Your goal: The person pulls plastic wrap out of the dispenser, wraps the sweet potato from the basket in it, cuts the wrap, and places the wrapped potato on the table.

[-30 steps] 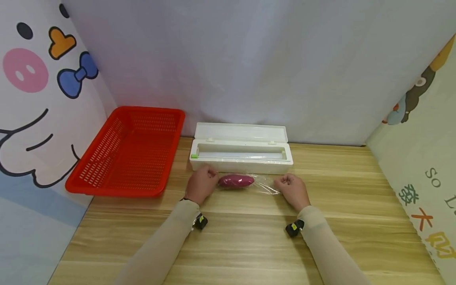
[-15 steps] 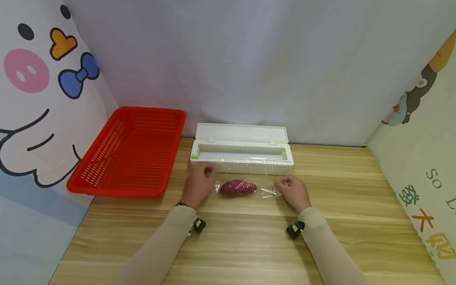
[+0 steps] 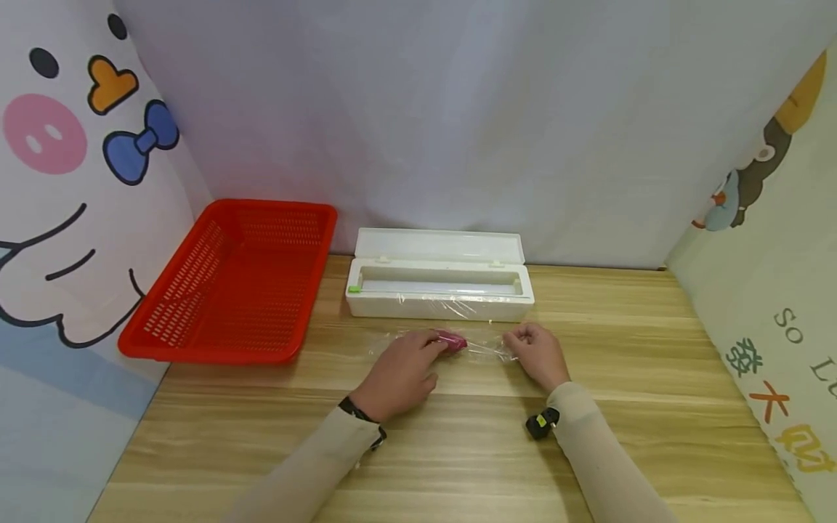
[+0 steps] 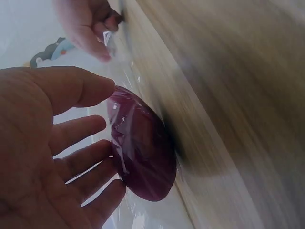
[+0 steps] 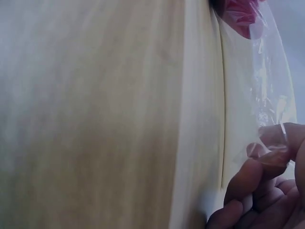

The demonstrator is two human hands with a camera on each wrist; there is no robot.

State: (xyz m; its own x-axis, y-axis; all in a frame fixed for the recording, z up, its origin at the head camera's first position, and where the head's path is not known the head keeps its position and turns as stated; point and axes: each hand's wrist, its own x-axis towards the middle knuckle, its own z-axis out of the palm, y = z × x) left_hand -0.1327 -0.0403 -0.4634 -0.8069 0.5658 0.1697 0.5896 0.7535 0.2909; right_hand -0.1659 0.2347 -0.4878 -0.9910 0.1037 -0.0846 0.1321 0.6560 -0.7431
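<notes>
A purple sweet potato (image 4: pixel 145 148) lies on the table under clear plastic wrap (image 5: pixel 267 81). My left hand (image 3: pixel 399 370) reaches over it, hiding much of it in the head view. In the left wrist view the thumb and spread fingertips touch the sweet potato's wrapped surface along one side, with the palm apart from it. To its right, my right hand (image 3: pixel 539 356) pinches an edge of the wrap between thumb and fingers. Just behind, the white wrap dispenser box (image 3: pixel 441 309) stands with its lid up, and film shines down its front.
A red perforated basket (image 3: pixel 294 354) stands at the left, near the dispenser box. A grey cloth wall (image 3: pixel 445 131) closes the back of the wooden table (image 3: pixel 458 457). Printed panels flank both sides.
My left hand has let go of the wrap's left part and moved right and nearer, onto the sweet potato. The right hand has stayed almost in place, pinching the wrap.
</notes>
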